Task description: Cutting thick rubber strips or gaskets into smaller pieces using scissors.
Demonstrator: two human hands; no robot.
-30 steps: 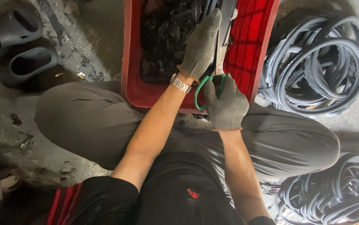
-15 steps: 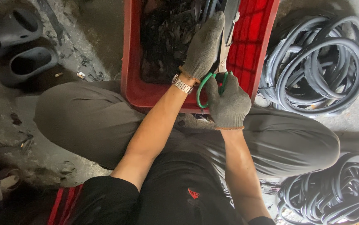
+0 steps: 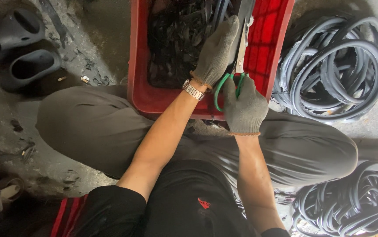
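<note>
My right hand [image 3: 243, 105], in a grey knit glove, has its grip clamped through the green loops of a pair of scissors [image 3: 237, 66] — the handles sit at its fingers and the metal blades run up toward twelve o'clock, over the red plastic crate [image 3: 138, 79]. Whether the blades are parted or together I cannot tell; the other glove hides part of them. My left hand [image 3: 215, 55], gloved the same way, lies just at eleven o'clock of the right, fingers stretched flat along the blades and the dark strip beside them, so its grip is wrapped loosely on that strip rather than spread. A metal wristwatch [image 3: 193, 90] sits at that wrist.

The crate rests on the floor against my knees, filled with black rubber scraps [image 3: 175, 39]. At three o'clock of the crate lies a coil of grey rubber seals [image 3: 338, 66]; a second coil [image 3: 351, 206] lies at five o'clock, near my right leg. At ten o'clock, well apart — two dark moulded rubber parts [image 3: 17, 48] on the dirty concrete floor [image 3: 96, 35].
</note>
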